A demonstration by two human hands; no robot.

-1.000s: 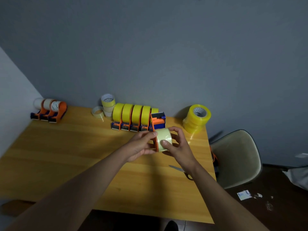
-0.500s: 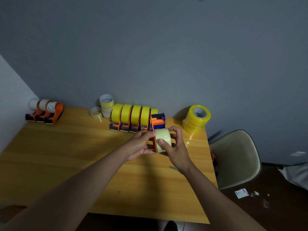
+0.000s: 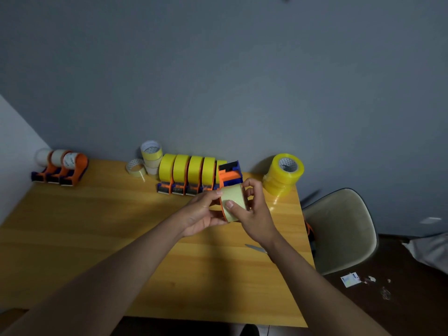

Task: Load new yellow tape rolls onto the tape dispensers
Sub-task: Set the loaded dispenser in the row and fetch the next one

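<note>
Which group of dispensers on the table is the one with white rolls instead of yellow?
The three orange dispensers at the far left corner of the table. Their rolls are white, whereas the row of dispensers at the middle back holds bright yellow rolls.

- The right hand (image 3: 252,212) covers the far side of the pale tape roll (image 3: 232,202).
- Scissors (image 3: 255,248) show only blades below that roll.
- Beyond the roll, the fifth loaded dispenser (image 3: 220,166) is mostly hidden.

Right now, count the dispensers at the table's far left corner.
3: side by side in a row, left one, middle one, right one, each holding a pale roll. None seems hidden.
</note>
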